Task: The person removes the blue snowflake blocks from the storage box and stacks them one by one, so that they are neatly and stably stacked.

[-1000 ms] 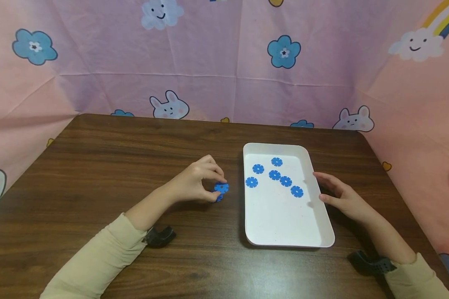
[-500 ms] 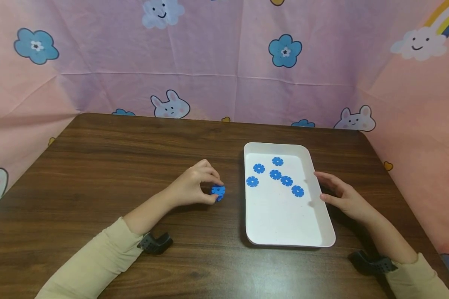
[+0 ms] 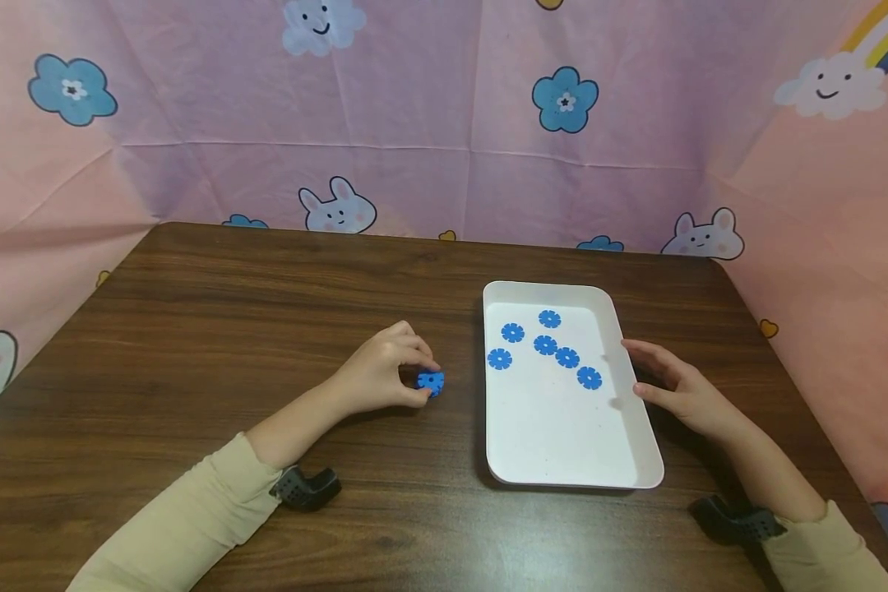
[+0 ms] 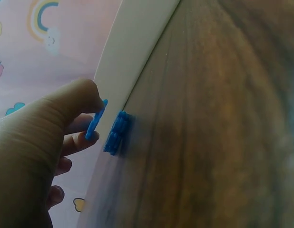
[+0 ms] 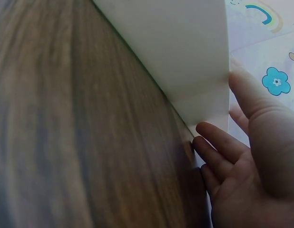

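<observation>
My left hand [image 3: 381, 370] pinches a notched blue plastic disc [image 4: 95, 122] by its edges, between thumb and fingertips, left of the white tray [image 3: 562, 448]. Just below that disc a small stack of similar blue discs [image 4: 118, 133] sits on the table; a gap separates them in the left wrist view. From the head, the held disc hides most of the stack. Several blue discs [image 3: 545, 345] lie flat in the tray's far half. At the tray's right side rests my right hand [image 3: 684, 395], its extended fingers and thumb against the wall and rim.
The dark wood table [image 3: 215, 329] spreads around the tray. A printed pink and purple cloth [image 3: 414, 107] hangs behind it and along the sides. Each wrist carries a black mount, one being the left wrist mount [image 3: 305, 488].
My left hand has lowered slightly toward me with the pinched disc, which now lines up over the stack instead of showing beside it. The right hand and the tray discs stay put.
</observation>
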Demonstrator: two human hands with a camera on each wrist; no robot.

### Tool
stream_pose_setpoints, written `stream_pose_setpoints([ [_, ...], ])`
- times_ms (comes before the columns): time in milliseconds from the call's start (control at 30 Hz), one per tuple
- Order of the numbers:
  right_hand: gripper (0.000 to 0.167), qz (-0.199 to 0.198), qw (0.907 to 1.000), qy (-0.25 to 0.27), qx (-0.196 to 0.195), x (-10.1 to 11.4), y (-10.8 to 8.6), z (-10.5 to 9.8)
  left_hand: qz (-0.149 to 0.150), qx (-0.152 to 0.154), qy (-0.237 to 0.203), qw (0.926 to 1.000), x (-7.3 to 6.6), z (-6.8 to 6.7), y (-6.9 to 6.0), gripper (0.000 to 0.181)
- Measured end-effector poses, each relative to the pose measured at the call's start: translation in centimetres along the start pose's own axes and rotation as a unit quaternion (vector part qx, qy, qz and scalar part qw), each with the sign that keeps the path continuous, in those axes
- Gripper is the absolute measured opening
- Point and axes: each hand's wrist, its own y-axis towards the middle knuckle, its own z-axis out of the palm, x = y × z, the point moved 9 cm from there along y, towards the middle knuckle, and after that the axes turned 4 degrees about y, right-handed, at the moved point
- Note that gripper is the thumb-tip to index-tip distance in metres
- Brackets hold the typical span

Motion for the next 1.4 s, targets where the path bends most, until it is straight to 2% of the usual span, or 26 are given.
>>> stream_pose_setpoints([
  [700,0.059,-0.006,0.9999,-0.009,-0.006,0.1,-0.1,-0.1,-0.018,0.027,0.035,0.9989,0.7,0.7,-0.3,0.021],
  [1200,0.058,-0.008,1.0000,-0.001,0.003,0.0,0.0,-0.1,-0.027,0.050,0.038,0.9976,0.9,1.1,-0.3,0.021],
  [1400,0.058,-0.008,0.9999,0.004,0.005,0.0,0.0,-0.1,-0.028,0.043,0.029,0.9982,0.9,0.8,-0.1,0.023],
])
